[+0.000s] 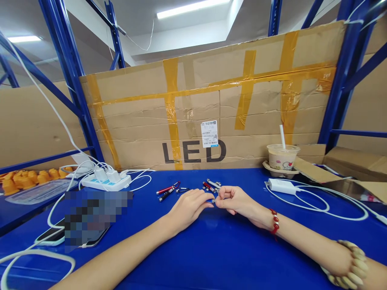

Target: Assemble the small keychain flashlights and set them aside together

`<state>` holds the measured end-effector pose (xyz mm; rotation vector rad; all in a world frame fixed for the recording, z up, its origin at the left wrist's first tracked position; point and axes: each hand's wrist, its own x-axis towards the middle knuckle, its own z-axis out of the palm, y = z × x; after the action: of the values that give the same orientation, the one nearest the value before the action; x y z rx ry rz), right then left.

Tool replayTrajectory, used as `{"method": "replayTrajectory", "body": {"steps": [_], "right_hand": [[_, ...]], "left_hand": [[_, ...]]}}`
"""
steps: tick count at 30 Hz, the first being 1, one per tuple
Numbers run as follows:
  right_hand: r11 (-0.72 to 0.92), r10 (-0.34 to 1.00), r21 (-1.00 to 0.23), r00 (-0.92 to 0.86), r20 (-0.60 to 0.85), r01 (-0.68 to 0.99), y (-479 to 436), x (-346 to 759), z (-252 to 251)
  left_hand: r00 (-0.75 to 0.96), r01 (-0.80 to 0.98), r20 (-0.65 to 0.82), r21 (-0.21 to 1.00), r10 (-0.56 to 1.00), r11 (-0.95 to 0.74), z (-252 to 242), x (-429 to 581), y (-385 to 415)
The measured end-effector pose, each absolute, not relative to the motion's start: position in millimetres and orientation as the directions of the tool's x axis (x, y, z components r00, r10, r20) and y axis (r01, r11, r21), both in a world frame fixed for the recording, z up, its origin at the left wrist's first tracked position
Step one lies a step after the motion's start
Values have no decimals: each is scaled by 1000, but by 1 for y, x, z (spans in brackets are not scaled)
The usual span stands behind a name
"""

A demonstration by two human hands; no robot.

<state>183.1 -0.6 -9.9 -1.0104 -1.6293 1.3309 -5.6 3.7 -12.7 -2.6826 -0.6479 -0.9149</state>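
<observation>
My left hand [192, 206] and my right hand [237, 200] meet above the blue tabletop, fingertips nearly touching. Both are closed in a pinch around a small shiny metal piece [213, 201], most of which is hidden by the fingers. Left of my hands lie a slim red metal tube [165, 190] and a black one [166, 195], both with small metal clips. Another small clip [182, 189] rests beside them. Just beyond my fingers are a second red tube [208, 186] and a silver one [213, 184].
A drink cup [282, 157] with a straw stands at the back right, near a white charger [282, 186] and its cable. On the left are a white power strip [105, 182], cables and a phone [53, 233]. A cardboard wall [145, 121] closes the back.
</observation>
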Motion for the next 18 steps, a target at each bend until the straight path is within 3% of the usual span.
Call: {"method": "replayTrajectory", "body": {"steps": [9, 18], "right_hand": [[146, 946, -982, -306, 104, 118, -3, 180, -7], [270, 942, -955, -241, 234, 125, -2, 178, -10]], "left_hand": [[685, 525, 642, -108, 343, -844, -11, -3, 2], [623, 608, 688, -127, 372, -783, -15, -2, 11]]}}
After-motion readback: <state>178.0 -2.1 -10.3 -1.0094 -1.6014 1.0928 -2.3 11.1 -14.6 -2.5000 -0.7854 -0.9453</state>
